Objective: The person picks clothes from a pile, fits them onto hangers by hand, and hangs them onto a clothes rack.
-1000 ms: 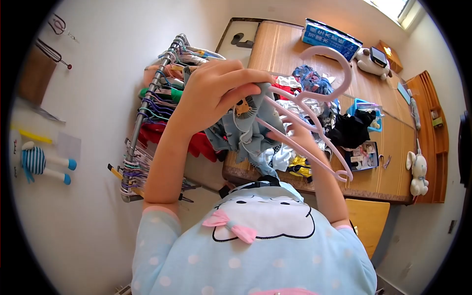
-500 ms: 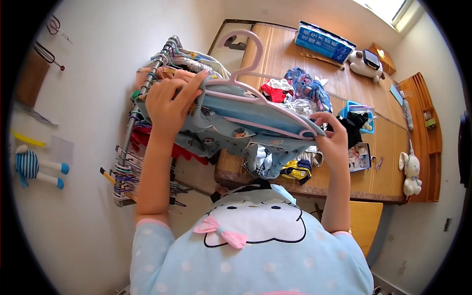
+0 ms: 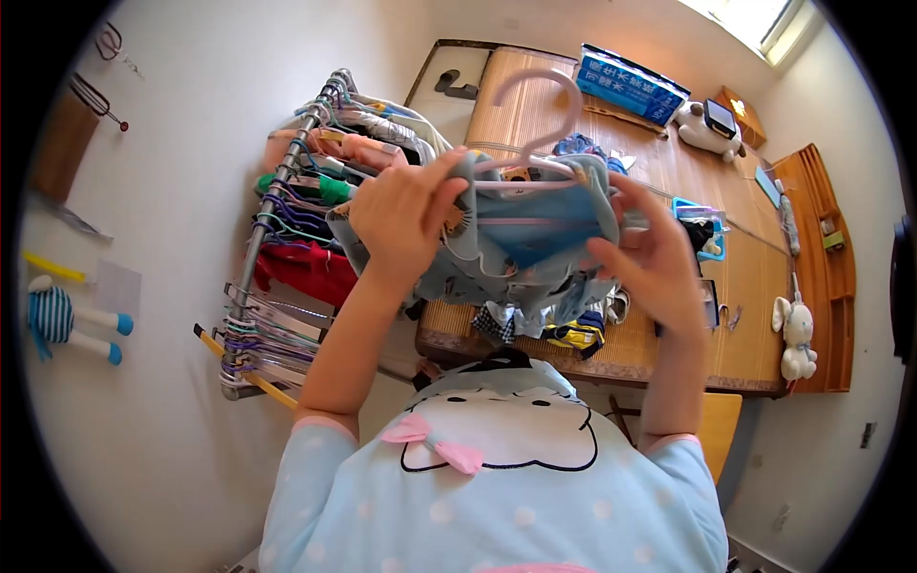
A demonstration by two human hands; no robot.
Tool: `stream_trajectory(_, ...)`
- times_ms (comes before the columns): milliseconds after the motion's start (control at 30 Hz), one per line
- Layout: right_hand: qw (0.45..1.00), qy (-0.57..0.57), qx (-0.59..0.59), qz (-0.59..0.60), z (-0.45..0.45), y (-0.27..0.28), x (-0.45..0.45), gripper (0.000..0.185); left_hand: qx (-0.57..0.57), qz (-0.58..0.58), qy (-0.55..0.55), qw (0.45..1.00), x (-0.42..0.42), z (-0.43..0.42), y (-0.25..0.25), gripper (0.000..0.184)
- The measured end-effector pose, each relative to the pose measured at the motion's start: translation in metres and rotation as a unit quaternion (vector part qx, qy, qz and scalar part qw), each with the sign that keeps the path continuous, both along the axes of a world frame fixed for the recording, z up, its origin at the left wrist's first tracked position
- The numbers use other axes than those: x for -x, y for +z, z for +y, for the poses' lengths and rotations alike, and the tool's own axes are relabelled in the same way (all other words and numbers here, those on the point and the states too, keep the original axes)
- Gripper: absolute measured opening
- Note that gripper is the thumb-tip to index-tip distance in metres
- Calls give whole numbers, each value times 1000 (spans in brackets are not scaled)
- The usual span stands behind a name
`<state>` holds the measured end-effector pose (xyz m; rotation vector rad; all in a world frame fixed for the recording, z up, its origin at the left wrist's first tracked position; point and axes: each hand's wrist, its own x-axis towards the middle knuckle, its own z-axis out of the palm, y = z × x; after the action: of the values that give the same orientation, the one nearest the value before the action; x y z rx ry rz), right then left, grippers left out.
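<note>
A light blue printed top point(image 3: 458, 272) hangs in front of me on a pale pink clothes hanger point(image 3: 570, 110). The hanger's hook sticks up out of the neckline, and its bar shows inside the opening. My left hand point(image 3: 406, 218) is closed on the top's left shoulder, thumb and fingers pinching cloth and hanger together. At the other shoulder, my right hand point(image 3: 661, 258) curls round the edge of the cloth, fingers at the far side and thumb in front, slightly blurred. The hanger's right end is hidden under the fabric.
On the left stands a metal clothes rack point(image 3: 258, 239) with clothes and several bare hangers point(image 3: 272, 339). Beyond the top, a bed with a woven mat point(image 3: 755, 286) bears piled clothes point(image 3: 578, 334), a blue basket point(image 3: 680, 210), a blue package point(image 3: 630, 86) and plush toys point(image 3: 709, 129).
The hanger has shifted right and turned. Its right arm, bare before, is now covered by the top's shoulder. My left hand has moved right, and my right hand now holds the cloth's edge.
</note>
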<state>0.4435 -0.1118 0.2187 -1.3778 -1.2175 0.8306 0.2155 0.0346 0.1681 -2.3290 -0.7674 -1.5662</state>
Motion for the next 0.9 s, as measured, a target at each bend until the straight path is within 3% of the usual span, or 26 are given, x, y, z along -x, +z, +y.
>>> stream_trajectory(33,997,66,-21,17,-2,12,-7,62,-2,0,2,1000,4,3,-1,25)
stream_trajectory(100,983,14,-59,-171,-13,37,-25,70,98,-166,-79,978,12,14,-5,21)
stream_trajectory(133,914,-12,-102,-393,-13,57,-28,62,97,-173,-111,974,16,18,-2,25)
stream_trajectory(167,913,-7,-105,-394,-7,58,-25,62,95,-175,-106,974,17,18,2,25)
stream_trajectory(233,731,-2,-225,-645,7,57,-15,47,171,-195,-154,953,18,13,8,32)
stream_trajectory(267,752,22,-237,-615,16,47,-12,30,204,-193,-161,946,18,15,5,36)
stream_trajectory(300,752,25,-240,-614,20,35,-9,30,203,-193,-156,947,17,14,7,36)
stream_trajectory(400,865,24,-162,-474,33,8,-4,17,202,-105,-116,967,22,9,19,39)
stream_trajectory(433,864,28,-167,-473,33,9,-1,17,199,-107,-110,968,28,11,20,39)
stream_trajectory(500,945,-20,-65,-321,27,11,7,14,53,-1,-52,997,45,16,21,40)
stream_trajectory(567,942,-13,-104,-320,21,-1,11,15,56,27,-6,998,75,23,-7,37)
stream_trajectory(600,949,16,-71,-305,12,-9,13,14,127,-34,-21,991,94,28,-29,36)
stream_trajectory(633,940,60,-40,-332,5,-13,11,14,193,-100,-32,976,117,31,-51,34)
stream_trajectory(667,946,84,-51,-310,-2,-10,23,14,246,-60,1,967,147,29,-71,33)
stream_trajectory(700,953,99,-36,-285,-8,-19,24,15,399,-34,26,916,175,22,-83,29)
stream_trajectory(767,970,137,24,-201,-18,-25,26,12,441,116,134,880,219,13,-113,27)
stream_trajectory(833,985,103,15,-141,-12,-32,42,15,387,351,262,812,251,5,-142,29)
stream_trajectory(867,983,115,17,-142,-6,-33,53,15,406,416,304,755,262,6,-155,38)
stream_trajectory(900,982,123,53,-132,-1,-34,65,15,413,412,308,751,269,5,-157,38)
